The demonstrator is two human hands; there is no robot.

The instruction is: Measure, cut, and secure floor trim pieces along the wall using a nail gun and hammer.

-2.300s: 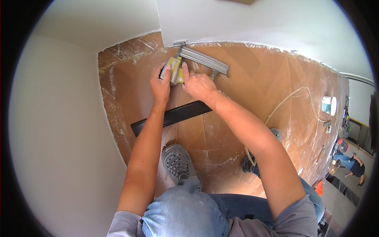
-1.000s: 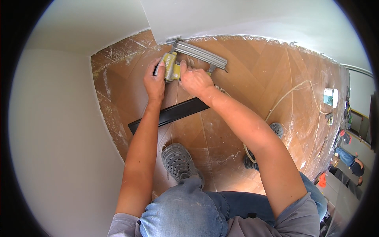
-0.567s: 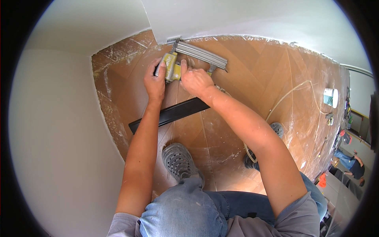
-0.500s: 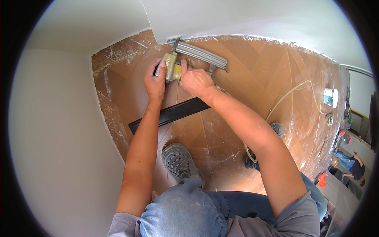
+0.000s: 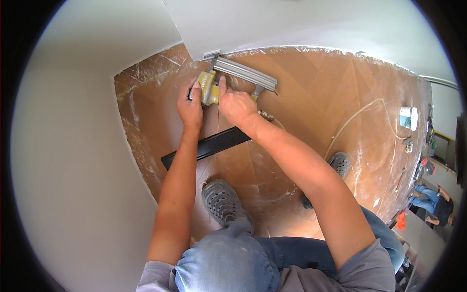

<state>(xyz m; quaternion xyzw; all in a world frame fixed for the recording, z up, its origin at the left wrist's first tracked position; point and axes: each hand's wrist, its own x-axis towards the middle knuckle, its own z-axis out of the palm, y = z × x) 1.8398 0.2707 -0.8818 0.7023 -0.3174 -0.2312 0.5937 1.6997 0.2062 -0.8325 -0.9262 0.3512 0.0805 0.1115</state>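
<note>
My left hand (image 5: 189, 104) is closed round the yellow and silver body of a nail gun (image 5: 208, 87), whose long metal magazine (image 5: 245, 73) extends to the right and whose nose lies at the foot of the back wall. My right hand (image 5: 236, 104) grips the gun's handle, index finger extended along the yellow body. A fitting and pale air hose (image 5: 362, 111) trail from the handle. A long black board (image 5: 221, 142) lies diagonally on the floor below my hands, partly behind both forearms.
White walls (image 5: 82, 146) meet the plaster-streaked herringbone floor (image 5: 311, 87) at left and back. My grey clogs (image 5: 219, 199) stand below the board. A white bucket (image 5: 408, 118) and hose connector (image 5: 407, 145) are at right. At far right are a co-worker (image 5: 440, 204), an orange item (image 5: 401, 220) and assorted tools.
Both hands keep hold of the nail gun; my right hand and forearm have shifted slightly left. The co-worker at far right has changed posture. The view has shifted slightly.
</note>
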